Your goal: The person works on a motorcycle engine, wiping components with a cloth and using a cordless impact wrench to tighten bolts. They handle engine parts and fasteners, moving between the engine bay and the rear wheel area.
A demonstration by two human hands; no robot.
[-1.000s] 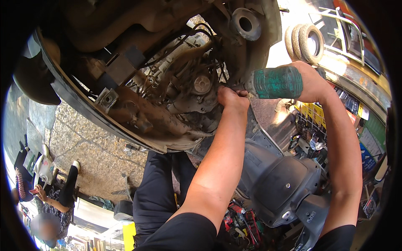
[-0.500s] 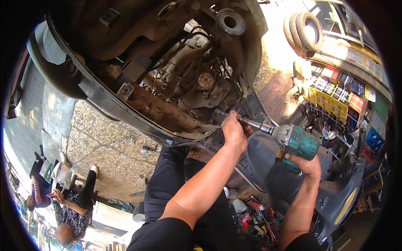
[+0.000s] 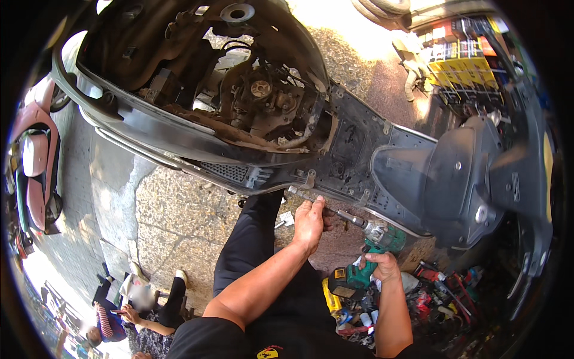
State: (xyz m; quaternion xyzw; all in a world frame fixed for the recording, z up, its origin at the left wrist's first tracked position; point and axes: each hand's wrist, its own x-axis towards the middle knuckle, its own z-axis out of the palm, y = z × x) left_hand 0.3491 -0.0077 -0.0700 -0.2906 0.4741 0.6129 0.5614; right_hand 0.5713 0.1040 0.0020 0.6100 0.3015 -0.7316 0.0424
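Below the scooter's footboard point(image 3: 359, 143), my left hand point(image 3: 308, 227) is closed around a metal socket extension point(image 3: 350, 218) fitted to a green cordless impact wrench point(image 3: 382, 239). Its silvery far end pokes out past my fingers by the footboard's lower edge. My right hand point(image 3: 385, 266) grips the wrench's handle, above a jumble of tools point(image 3: 436, 281). The opened scooter body point(image 3: 137, 128), with dark, grimy engine parts point(image 3: 261, 90) inside, sits above both hands.
Two people point(image 3: 155, 332) are at lower left, one holding a phone. A pink scooter point(image 3: 39, 155) stands at far left. Stacked boxes point(image 3: 460, 63) and tires point(image 3: 382, 11) are at upper right. The scooter's seat-like dark grey panel point(image 3: 454, 179) extends to the right.
Both hands and the wrench have moved down, out of the engine opening to below the footboard's edge. The view has shifted, showing more of the scooter and the pink one at left.
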